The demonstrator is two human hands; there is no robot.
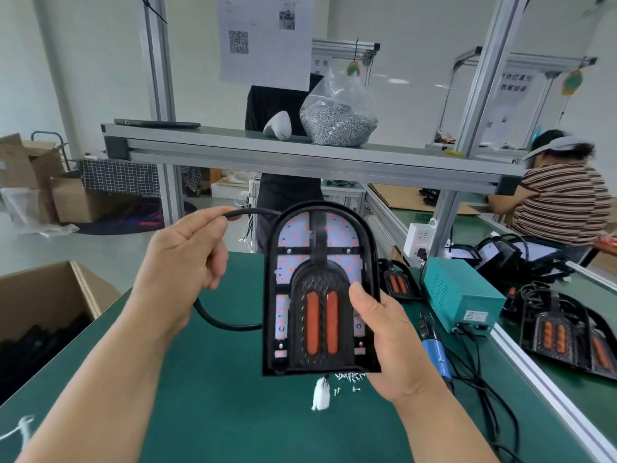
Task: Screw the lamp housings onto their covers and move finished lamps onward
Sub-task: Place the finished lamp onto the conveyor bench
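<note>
A black arched lamp [320, 289] with two orange lenses and a white LED board is held upright above the green table [217, 396]. My right hand [390, 349] grips its lower right edge, thumb on the front face. My left hand [183, 269] pinches the lamp's black cable [247, 213], which loops from the top round behind the hand to the lamp's left side. A white connector [320, 397] dangles below the lamp. Loose screws [350, 379] lie on the table under it.
A blue electric screwdriver [435, 352] and a teal power box [462, 295] sit right of the lamp. More lamps [561, 339] lie on the conveyor at right. An open cardboard box [43, 302] stands at left. A bag of screws [337, 118] rests on the shelf. A seated person [561, 202] works beyond.
</note>
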